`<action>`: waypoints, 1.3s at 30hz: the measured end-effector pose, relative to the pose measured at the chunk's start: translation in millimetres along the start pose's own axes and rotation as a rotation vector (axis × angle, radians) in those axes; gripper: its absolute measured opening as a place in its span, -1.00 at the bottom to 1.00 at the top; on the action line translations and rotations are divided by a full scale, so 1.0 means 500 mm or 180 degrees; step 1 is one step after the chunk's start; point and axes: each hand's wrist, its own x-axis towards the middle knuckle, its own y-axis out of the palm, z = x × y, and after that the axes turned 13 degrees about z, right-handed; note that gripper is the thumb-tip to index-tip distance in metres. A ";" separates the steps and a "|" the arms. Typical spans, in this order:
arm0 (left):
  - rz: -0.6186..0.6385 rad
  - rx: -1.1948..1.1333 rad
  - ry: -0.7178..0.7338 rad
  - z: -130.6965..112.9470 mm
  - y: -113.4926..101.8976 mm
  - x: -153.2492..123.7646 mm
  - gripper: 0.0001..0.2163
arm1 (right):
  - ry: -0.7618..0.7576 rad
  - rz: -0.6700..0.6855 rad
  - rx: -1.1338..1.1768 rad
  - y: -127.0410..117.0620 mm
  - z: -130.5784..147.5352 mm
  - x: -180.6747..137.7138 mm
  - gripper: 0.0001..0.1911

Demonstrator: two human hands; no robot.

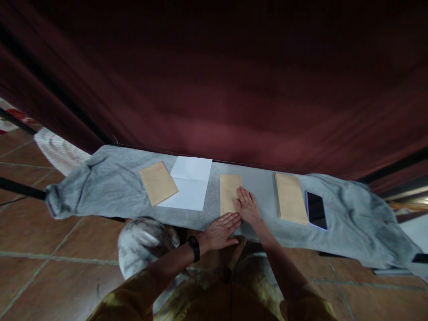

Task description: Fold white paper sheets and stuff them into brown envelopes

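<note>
A brown paper envelope [229, 191] lies upright in front of me on the grey cloth. My left hand [222, 229] rests flat over its near edge, fingers stretched out and pointing right. Against the envelope's right side lies my right hand [247, 205], palm down with its fingers extended. The fingertips of my left hand meet the base of the right hand. Farther left, a white sheet of paper [192, 187] with a crease across it lies partly under another brown envelope [158, 183]. To the right sits a stack of brown envelopes [290, 198].
A phone [316, 210] in a light purple case lies right of the stack. Grey cloth [113, 183] covers the narrow surface and bunches at both ends. A dark red curtain [214, 98] hangs behind it. Tiled floor [53, 272] shows below.
</note>
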 end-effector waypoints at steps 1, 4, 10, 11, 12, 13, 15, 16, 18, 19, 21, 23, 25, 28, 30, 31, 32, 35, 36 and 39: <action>-0.0026 0.0011 -0.0032 0.000 0.003 -0.004 -0.33 | 0.0005 -0.0026 -0.0002 0.000 0.000 -0.007 -0.43; -0.0138 0.0049 -0.0141 -0.002 0.014 -0.013 -0.31 | 0.0018 -0.0111 0.0011 -0.003 0.001 -0.032 -0.44; -0.0353 0.0073 -0.0375 -0.020 0.021 -0.025 -0.35 | -0.0037 -0.0134 0.0059 -0.022 0.006 -0.092 -0.45; -0.0376 0.0063 -0.0416 -0.024 0.020 -0.026 -0.36 | -0.0051 -0.0124 0.0054 -0.026 0.008 -0.103 -0.46; -0.0395 0.0044 -0.0461 -0.028 0.020 -0.027 -0.37 | -0.0090 -0.0100 0.0046 -0.030 0.010 -0.114 -0.46; -0.0412 0.0018 -0.0510 -0.031 0.019 -0.027 -0.38 | -0.0161 -0.0063 0.0038 -0.033 0.013 -0.125 -0.47; -0.0443 -0.0040 -0.0633 -0.032 0.021 -0.021 -0.40 | -0.0357 0.0036 0.0033 -0.036 0.019 -0.149 -0.47; -0.0460 -0.0062 -0.0704 -0.030 0.022 -0.016 -0.41 | -0.0446 0.0074 0.0036 -0.036 0.022 -0.160 -0.46; -0.0499 -0.0073 -0.0827 -0.021 0.025 0.002 -0.42 | -0.0542 0.0097 0.0038 -0.034 0.028 -0.179 -0.44; -0.0524 -0.0059 -0.0875 -0.013 0.027 0.015 -0.41 | -0.0553 0.0088 0.0039 -0.033 0.031 -0.186 -0.44; -0.0586 -0.0013 -0.0948 0.007 0.027 0.045 -0.40 | -0.0551 0.0044 0.0055 -0.030 0.035 -0.193 -0.44; -0.0635 0.0019 -0.1036 0.032 0.023 0.080 -0.41 | -0.0548 -0.0007 0.0086 -0.030 0.038 -0.193 -0.46; -0.0627 0.0016 -0.1163 0.060 0.014 0.116 -0.41 | -0.0535 -0.0050 0.0105 -0.031 0.039 -0.190 -0.47; -0.0568 -0.0007 -0.1274 0.099 0.000 0.164 -0.40 | -0.0529 -0.0071 0.0092 -0.035 0.040 -0.187 -0.45; -0.0657 -0.0053 -0.1330 0.119 -0.008 0.190 -0.40 | -0.0550 -0.0070 0.0075 -0.040 0.041 -0.187 -0.45; -0.0720 -0.0081 -0.1364 0.127 -0.012 0.201 -0.41 | -0.0558 -0.0071 0.0067 -0.042 0.041 -0.187 -0.45; -0.0766 -0.0108 -0.1401 0.133 -0.017 0.209 -0.42 | -0.0565 -0.0068 0.0056 -0.044 0.041 -0.188 -0.45; -0.0712 -0.0150 -0.1485 0.139 -0.028 0.223 -0.43 | -0.0569 -0.0052 0.0012 -0.048 0.042 -0.188 -0.46; -0.0656 -0.0147 -0.1483 0.139 -0.030 0.223 -0.44 | -0.0571 -0.0054 -0.0004 -0.049 0.042 -0.188 -0.47; -0.0540 -0.0070 -0.1371 0.131 -0.032 0.212 -0.44 | -0.0583 -0.0104 -0.0036 -0.049 0.043 -0.188 -0.49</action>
